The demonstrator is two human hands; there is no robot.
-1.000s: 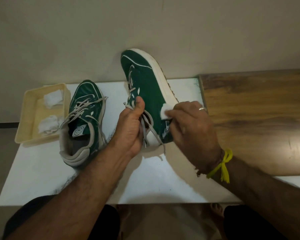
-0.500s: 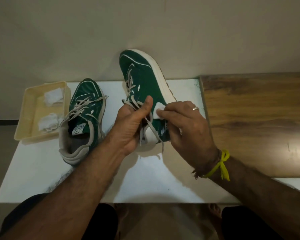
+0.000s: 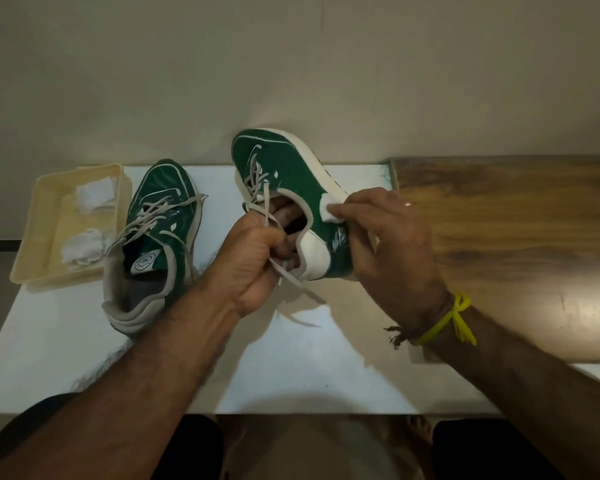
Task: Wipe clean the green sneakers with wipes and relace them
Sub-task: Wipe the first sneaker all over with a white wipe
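Above the white table [image 3: 291, 368], the left hand [image 3: 253, 258] grips the raised sneaker [image 3: 291, 174] by its collar, fingers inside; the right hand [image 3: 388, 237] pinches a wipe [image 3: 329, 211] against its side. Wiping step in hand; next, likely the white heel panel.

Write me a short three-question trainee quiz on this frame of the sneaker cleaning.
1. True or false: the right hand presses a white wipe against the side of the held sneaker.
2. Where are the left hand fingers? A. inside the held sneaker's opening B. flat on the white table C. in the tray
3. How many crumpled wipes lie in the tray?

Key
1. True.
2. A; the fingers show inside the collar, with laces trailing over the hand.
3. Two, one wad toward the far end and one wad nearer.
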